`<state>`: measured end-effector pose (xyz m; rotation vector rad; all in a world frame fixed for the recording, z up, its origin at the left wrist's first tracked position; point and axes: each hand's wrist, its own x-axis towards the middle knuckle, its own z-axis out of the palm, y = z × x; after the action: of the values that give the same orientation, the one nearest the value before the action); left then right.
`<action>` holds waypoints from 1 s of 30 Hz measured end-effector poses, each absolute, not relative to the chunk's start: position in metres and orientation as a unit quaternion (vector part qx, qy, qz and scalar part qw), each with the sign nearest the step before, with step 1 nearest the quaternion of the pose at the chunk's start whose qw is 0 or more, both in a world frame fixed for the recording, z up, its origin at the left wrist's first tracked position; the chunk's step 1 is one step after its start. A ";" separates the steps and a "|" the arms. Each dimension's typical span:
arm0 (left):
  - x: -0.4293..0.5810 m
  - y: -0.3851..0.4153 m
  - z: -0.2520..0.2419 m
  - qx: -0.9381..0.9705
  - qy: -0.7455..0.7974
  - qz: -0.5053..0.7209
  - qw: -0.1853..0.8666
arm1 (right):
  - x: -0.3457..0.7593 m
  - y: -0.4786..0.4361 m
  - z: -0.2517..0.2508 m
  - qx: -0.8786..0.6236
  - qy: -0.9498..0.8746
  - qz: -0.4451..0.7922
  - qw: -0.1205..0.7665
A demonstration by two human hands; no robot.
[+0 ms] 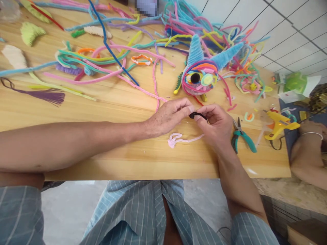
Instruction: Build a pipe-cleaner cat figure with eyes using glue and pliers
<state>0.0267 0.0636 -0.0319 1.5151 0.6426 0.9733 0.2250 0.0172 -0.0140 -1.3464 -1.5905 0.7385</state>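
Observation:
Over the table's middle, my left hand (168,117) pinches one end of a small black piece (195,115) that looks like a coiled pipe cleaner. My right hand (216,124) is closed on its other end, thumb against the fingers. Part of the black piece is hidden by my fingertips. Below them lies a pale pink pipe cleaner (189,140), looped at its left end, its right end running under my right hand. Just beyond my hands stands a colourful head-like figure (198,90) with blue horns (196,51), a black eye (195,78) and a yellow-green eye (206,79).
Teal-handled pliers (245,139) lie right of my right hand, near a yellow glue gun (277,125). Loose pipe cleaners (112,64) spread across the left and back. A purple tassel (48,95) lies at left. Another person's arm (310,149) rests at the right edge.

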 end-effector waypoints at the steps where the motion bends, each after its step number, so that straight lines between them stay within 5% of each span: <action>1: 0.027 0.063 -0.032 0.645 0.277 0.414 0.579 | 0.225 0.017 -0.014 -0.543 -0.642 0.302 0.450; 30: 0.030 0.063 -0.029 0.609 0.279 0.399 0.626 | 0.225 0.017 -0.010 -0.545 -0.663 0.272 0.435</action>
<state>0.0300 0.0626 -0.0287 1.3960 0.6402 0.9153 0.2249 0.0172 -0.0103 -1.3559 -1.6506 0.6778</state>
